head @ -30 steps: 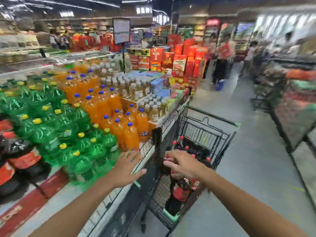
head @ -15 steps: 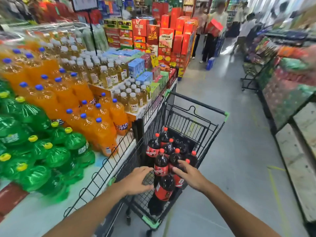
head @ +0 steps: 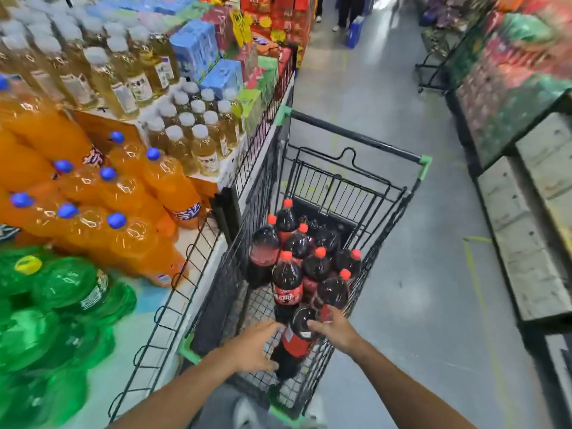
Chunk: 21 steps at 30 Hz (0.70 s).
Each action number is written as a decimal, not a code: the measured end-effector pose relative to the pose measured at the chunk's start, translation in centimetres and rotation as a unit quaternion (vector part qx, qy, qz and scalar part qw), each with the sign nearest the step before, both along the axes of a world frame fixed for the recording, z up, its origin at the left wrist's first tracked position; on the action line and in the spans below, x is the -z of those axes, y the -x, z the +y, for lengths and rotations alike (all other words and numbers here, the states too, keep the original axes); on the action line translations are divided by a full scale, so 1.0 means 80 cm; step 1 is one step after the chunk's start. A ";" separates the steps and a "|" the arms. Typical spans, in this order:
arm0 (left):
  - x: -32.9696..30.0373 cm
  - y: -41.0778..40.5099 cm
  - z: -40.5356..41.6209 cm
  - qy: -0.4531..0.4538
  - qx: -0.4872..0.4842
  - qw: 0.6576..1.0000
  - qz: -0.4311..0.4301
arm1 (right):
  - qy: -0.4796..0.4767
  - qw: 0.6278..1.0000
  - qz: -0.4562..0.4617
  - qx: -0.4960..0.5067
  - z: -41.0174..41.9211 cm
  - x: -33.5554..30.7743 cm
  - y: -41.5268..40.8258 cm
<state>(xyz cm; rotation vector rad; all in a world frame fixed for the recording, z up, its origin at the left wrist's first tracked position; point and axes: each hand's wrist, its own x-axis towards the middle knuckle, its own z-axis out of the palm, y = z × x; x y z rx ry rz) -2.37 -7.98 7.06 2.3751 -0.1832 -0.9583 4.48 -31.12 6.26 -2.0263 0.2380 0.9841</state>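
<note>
A black wire shopping cart point(head: 356, 137) with green corners stands in the aisle against the drinks display. Several dark cola bottles point(head: 286, 286) with red caps stand upright in its basket. The nearest cola bottle point(head: 298, 339), red-labelled, leans at the basket's near end between my hands. My left hand point(head: 250, 348) wraps its left side, thumb low and fingers high. My right hand point(head: 335, 329) grips its upper right shoulder; the cap is hidden.
A low wire fence point(head: 185, 274) edges the display on the left, which holds orange soda bottles point(head: 130, 193), green bottles point(head: 62, 292), pale yellow drink bottles point(head: 198, 144) and blue boxes point(head: 198, 48). Grey floor point(head: 418, 274) runs right of the cart. Shelving point(head: 526, 212) lines the right side.
My left hand left the display's edge and joined the right on a cola bottle. Both lowered it deeper into the cart's near end. The view tilted down and closer.
</note>
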 end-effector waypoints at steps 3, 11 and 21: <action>0.029 -0.013 -0.003 0.004 -0.016 1.000 0.025 | -0.005 0.998 -0.012 0.066 0.011 0.033 -0.018; 0.105 -0.030 -0.015 0.006 -0.063 0.992 0.106 | -0.033 0.977 -0.027 0.209 0.031 0.120 -0.034; 0.167 -0.030 -0.027 0.042 -0.151 0.978 0.141 | -0.025 0.973 -0.088 0.213 0.026 0.179 -0.019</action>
